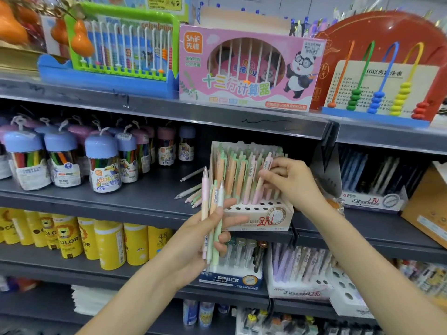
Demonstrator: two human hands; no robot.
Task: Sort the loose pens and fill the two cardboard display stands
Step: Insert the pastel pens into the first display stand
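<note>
Pen sorting at the cardboard display stand, middle shelf.

The cardboard display stand [256,213] sits on the dark middle shelf [145,201], its rear rows filled with upright pastel pens and its front row of holes vacant. The right hand [287,180] pinches one pink pen [262,180], tilted, lower end in a hole of the stand. The left hand [208,235] grips a bundle of pens [212,209] upright, just in front of the stand. Loose pens [191,195] lie flat on the shelf left of the stand. Blue-lidded crayon jars [104,163] stand further left.
</note>
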